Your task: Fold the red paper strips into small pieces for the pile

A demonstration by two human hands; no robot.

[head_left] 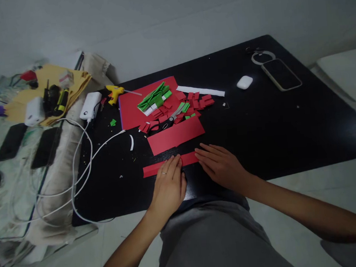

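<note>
A narrow folded strip of red paper (pixel 189 159) lies flat near the front edge of the black table. Across its middle, my left hand (pixel 169 181) presses down with fingers stretched out. My right hand (pixel 220 163) lies at the strip's right end, fingers extended and fingertips touching it. Just beyond is a wider red paper strip (pixel 176 135). Scissors (pixel 170 119) with dark handles rest among small cut and folded red paper pieces (pixel 202 101). Behind them, folded green paper pieces (pixel 155 97) sit on a larger red sheet (pixel 130 112).
A yellow glue gun (pixel 114 94) and a white power bank (pixel 90 105) with a white cable (pixel 90 157) lie at the left. A white paper strip (pixel 201 91) is at the back. Toward the right are a white earphone case (pixel 244 82) and a phone (pixel 281 74).
</note>
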